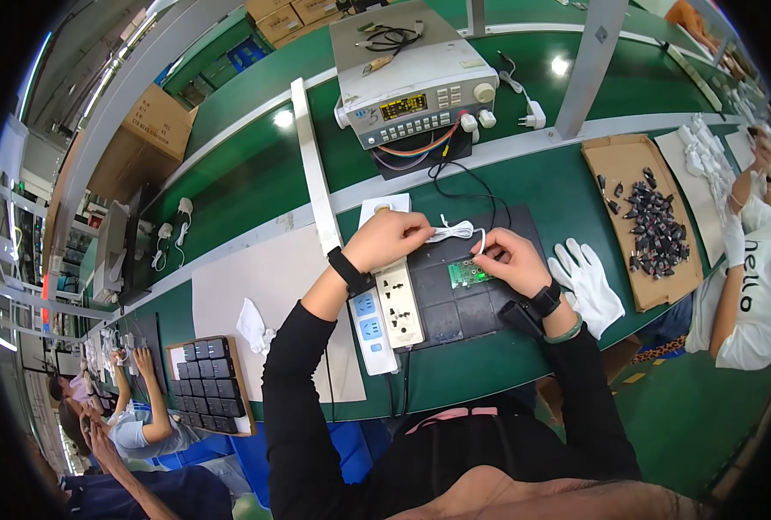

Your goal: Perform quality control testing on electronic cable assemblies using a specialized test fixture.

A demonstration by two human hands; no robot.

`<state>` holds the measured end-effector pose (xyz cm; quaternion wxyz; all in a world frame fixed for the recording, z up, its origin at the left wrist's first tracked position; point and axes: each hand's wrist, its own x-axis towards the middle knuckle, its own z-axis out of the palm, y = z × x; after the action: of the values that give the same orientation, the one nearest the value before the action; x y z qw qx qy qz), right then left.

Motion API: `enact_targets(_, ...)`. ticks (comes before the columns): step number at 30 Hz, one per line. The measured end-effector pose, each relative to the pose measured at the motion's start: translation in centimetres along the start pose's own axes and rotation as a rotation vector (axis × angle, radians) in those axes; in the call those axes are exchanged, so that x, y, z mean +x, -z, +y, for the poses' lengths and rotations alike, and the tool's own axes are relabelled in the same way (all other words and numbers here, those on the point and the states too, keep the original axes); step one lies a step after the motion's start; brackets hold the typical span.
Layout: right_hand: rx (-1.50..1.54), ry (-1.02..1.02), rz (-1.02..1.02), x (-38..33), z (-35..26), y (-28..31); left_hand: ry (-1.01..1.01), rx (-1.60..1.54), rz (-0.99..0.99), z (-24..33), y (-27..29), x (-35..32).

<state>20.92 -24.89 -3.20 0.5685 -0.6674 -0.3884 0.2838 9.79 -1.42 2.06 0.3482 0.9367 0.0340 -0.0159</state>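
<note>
A bundled white cable (452,231) stretches between my hands above a dark mat (444,308). My left hand (392,237) is closed in a pinch at the bundle's left side. The other end curves up into my right hand (514,263), whose thumb and fingers pinch it. Just under the right fingers lies a green circuit board (467,276), partly covered by that hand. Two power strips, one white with blue sockets (370,329) and one cream (400,305), lie side by side below my left hand. The tip in my right fingers is too small to make out.
A bench instrument (413,82) with coloured leads stands behind the mat. To the right are a white glove (586,286) and a cardboard tray of small black parts (654,221). At left sits a tray of black adapters (208,386). Co-workers sit on both sides.
</note>
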Motion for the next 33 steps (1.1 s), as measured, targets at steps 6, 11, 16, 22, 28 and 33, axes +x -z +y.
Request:
enact_targets(6, 0.007, -0.046, -0.001, -0.22, -0.44, -0.01, -0.009, -0.006, -0.003, 0.0, -0.22, -0.09)
enact_targets(11, -0.003, -0.033, 0.002, -0.07, -0.39, 0.0, -0.004, 0.005, -0.006, 0.0, 0.12, 0.06)
enact_targets(16, -0.012, -0.043, 0.0, 0.01, -0.76, 0.07, -0.011, -0.016, 0.018, -0.08, -0.15, 0.05)
enact_targets(22, -0.016, -0.032, -0.001, -0.09, -0.65, 0.0, -0.019, -0.027, 0.035, -0.32, -0.43, -0.05)
enact_targets(28, -0.012, -0.049, -0.003, -0.15, -0.72, 0.16, -0.016, -0.001, 0.011, -0.1, -0.18, 0.14)
enact_targets(33, 0.002, -0.041, -0.06, -0.23, -0.73, 0.71, -0.018, 0.015, 0.018, -0.06, -0.06, -0.07)
